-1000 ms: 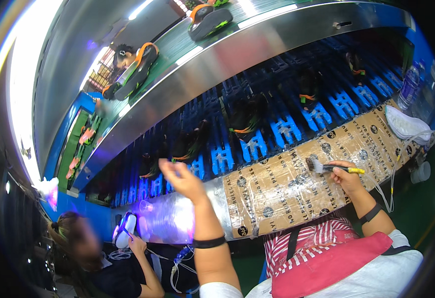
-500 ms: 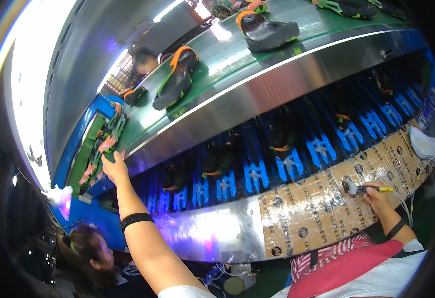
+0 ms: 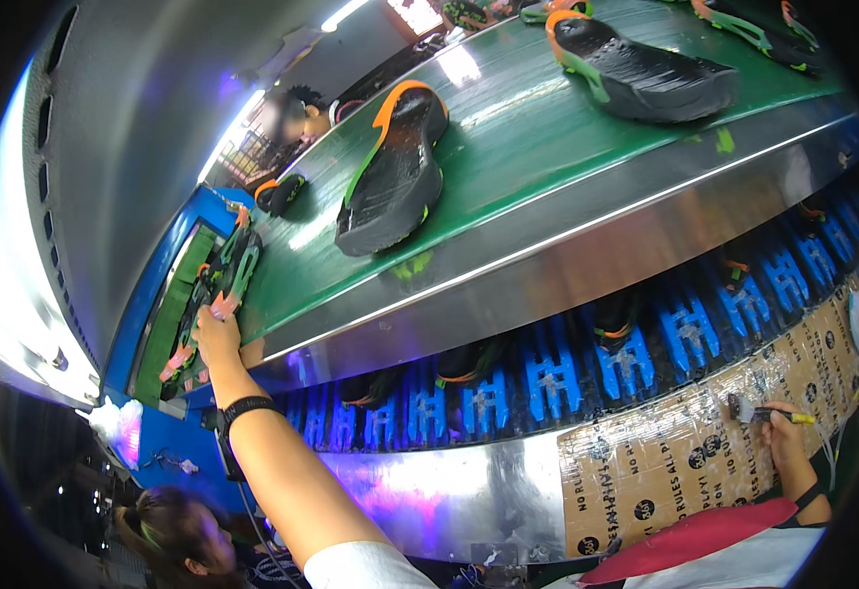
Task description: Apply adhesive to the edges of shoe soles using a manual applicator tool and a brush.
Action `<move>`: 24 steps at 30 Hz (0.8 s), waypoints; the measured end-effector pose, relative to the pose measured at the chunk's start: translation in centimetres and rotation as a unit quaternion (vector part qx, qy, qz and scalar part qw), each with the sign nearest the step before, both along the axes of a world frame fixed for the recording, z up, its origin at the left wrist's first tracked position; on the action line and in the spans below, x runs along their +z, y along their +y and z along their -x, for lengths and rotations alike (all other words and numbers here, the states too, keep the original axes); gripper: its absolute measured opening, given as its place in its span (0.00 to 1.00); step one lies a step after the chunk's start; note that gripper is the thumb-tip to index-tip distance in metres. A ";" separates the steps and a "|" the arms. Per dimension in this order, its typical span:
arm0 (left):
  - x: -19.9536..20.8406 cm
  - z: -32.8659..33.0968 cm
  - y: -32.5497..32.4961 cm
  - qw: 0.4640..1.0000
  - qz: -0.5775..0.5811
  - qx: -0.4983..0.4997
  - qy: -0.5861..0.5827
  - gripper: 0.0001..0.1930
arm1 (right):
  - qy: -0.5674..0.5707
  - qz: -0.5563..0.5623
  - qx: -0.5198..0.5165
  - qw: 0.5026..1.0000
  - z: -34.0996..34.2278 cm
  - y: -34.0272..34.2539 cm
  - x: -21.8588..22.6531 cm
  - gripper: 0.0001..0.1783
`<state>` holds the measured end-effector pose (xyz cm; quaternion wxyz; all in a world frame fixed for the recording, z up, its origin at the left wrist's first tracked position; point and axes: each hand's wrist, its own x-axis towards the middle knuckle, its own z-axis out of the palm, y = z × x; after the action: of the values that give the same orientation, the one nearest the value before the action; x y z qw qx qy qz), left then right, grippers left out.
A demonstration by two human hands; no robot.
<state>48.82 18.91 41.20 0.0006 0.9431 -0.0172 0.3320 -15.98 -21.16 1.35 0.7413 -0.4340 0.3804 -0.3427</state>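
Observation:
My left hand reaches to the left end of the green belt, its fingers closed on the pink end of a green, black and pink shoe sole. Other soles lie close beside it, and the fingertips are partly hidden. In my right hand, low at the right, is a flat brush with a black and yellow handle. Its bristle end points left over the cardboard. Nearer on the belt, a black sole with an orange and green rim lies left of a similar larger-looking sole.
The green conveyor belt has a metal side. Below run several blue holders, some bearing dark soles. A ledge covered in printed cardboard lies in front. One person is at lower left, another beyond the belt.
My left hand has closed round the sole's pink end, where its fingers were reaching before. The view has shifted, and the belt's soles appear larger. My right hand still holds the brush.

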 end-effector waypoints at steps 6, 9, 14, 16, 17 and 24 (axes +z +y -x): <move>-0.4 -2.0 3.4 0.977 -0.022 -0.123 -0.176 0.11 | -0.021 -0.007 0.006 1.000 0.0 0.1 0.5 0.15; -0.5 1.0 2.7 0.952 0.219 -0.189 -0.097 0.09 | -0.044 -0.016 0.039 0.998 -0.2 0.1 1.6 0.14; 0.0 5.9 3.0 0.755 0.579 -0.306 -0.034 0.11 | -0.067 -0.010 0.073 0.995 0.3 0.0 2.1 0.15; 0.5 10.6 1.6 0.700 0.659 -0.275 0.003 0.12 | -0.086 -0.015 0.090 0.992 0.6 -0.3 1.9 0.15; 0.1 12.9 1.5 0.686 0.657 -0.312 0.036 0.14 | -0.110 -0.018 0.093 0.989 0.5 -0.2 2.1 0.15; -8.6 32.6 -3.4 0.583 0.682 -0.430 0.103 0.06 | -0.166 -0.015 0.088 0.982 0.3 -0.1 2.2 0.18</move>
<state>16.21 15.54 32.59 0.7876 0.5764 -0.1890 0.1082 -16.29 -21.29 3.57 0.8278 -0.3917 0.2178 -0.3374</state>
